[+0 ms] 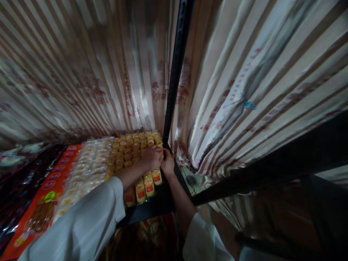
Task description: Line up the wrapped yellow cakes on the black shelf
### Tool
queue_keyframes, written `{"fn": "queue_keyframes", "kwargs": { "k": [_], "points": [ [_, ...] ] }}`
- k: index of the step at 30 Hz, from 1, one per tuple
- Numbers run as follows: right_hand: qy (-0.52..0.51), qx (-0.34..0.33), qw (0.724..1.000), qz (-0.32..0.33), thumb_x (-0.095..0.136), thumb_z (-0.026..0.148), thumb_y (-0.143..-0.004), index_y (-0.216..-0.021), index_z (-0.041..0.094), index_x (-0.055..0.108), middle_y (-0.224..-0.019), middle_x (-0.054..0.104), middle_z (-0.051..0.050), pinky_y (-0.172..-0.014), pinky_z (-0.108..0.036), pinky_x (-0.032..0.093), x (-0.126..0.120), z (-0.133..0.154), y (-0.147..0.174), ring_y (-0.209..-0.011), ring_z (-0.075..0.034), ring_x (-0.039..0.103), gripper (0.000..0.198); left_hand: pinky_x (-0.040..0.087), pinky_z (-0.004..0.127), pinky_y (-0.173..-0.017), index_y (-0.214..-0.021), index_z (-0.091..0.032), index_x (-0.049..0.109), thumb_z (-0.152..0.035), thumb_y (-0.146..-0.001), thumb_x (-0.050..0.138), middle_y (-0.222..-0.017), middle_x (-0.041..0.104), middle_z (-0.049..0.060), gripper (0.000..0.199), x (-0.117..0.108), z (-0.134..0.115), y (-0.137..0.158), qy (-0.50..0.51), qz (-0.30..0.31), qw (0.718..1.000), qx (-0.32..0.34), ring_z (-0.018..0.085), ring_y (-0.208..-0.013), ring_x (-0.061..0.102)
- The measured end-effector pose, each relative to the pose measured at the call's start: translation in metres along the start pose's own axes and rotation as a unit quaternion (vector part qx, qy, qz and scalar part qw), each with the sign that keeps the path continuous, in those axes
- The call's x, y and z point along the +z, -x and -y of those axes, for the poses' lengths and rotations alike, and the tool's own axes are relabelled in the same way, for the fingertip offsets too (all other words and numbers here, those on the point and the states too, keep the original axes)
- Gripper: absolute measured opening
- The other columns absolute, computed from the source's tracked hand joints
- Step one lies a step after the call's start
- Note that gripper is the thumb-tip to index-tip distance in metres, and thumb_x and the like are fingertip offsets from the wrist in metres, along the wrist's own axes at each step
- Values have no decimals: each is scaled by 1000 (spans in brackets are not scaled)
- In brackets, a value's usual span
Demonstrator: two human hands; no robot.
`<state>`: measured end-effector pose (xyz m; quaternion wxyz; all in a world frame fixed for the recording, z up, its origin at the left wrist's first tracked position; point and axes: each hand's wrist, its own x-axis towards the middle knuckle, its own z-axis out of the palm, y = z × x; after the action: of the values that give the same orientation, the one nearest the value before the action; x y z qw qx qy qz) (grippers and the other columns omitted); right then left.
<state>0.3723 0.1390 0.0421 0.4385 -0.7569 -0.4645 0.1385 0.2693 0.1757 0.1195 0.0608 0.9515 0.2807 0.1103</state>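
Rows of small yellow snack packets [127, 150] with red labels stand on a black shelf [152, 208]. My left hand [152, 158] reaches over their right-hand rows, its fingers curled at the packets. Right beside it, my right hand [168, 163] is at the outer edge of the rows, fingers bent inward and pressed together. Both hands meet at the shelf's right side. Whatever lies between their fingers is hidden. In front, several packets [149, 186] show their red labels, below my left hand.
Left of the yellow packets lie clear white packets [94, 159], an orange package [58, 174] and dark wrapped packets [32, 177]. A black upright post [174, 72] rises at the shelf corner. Striped printed sheeting [108, 72] hangs behind, and a dark beam [258, 174] runs along the right.
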Motion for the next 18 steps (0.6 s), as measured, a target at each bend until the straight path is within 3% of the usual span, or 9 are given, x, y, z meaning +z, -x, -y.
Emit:
{"fn": "queue_keyframes", "kwargs": {
  "k": [5, 11, 18],
  "points": [
    [-66, -2, 998, -13, 48, 20, -75, -109, 17, 59, -98, 69, -6, -82, -31, 47, -4, -7, -3, -88, -19, 62, 35, 44, 35, -95, -92, -18, 69, -21, -88, 43, -106, 69, 5, 26, 2, -2, 0, 8, 3, 1000, -23, 20, -102, 56],
    [-39, -8, 999, -33, 46, 25, -83, -100, 18, 62, -92, 70, -6, -76, -30, 48, -11, -8, -8, -85, -20, 63, 25, 43, 35, -98, -98, -19, 69, -20, -89, 42, -110, 69, 4, 29, -3, -3, 1, 26, -19, 999, -6, 19, -104, 57],
    [-21, -29, 999, -6, 45, 20, -81, -113, 14, 61, -99, 70, -11, -82, -34, 49, 2, -5, -13, -90, -23, 64, 35, 44, 35, -98, -94, -18, 69, -18, -87, 45, -105, 69, 6, 25, 3, 0, 0, 9, -11, 1000, -19, 20, -106, 57]
  ]
}}
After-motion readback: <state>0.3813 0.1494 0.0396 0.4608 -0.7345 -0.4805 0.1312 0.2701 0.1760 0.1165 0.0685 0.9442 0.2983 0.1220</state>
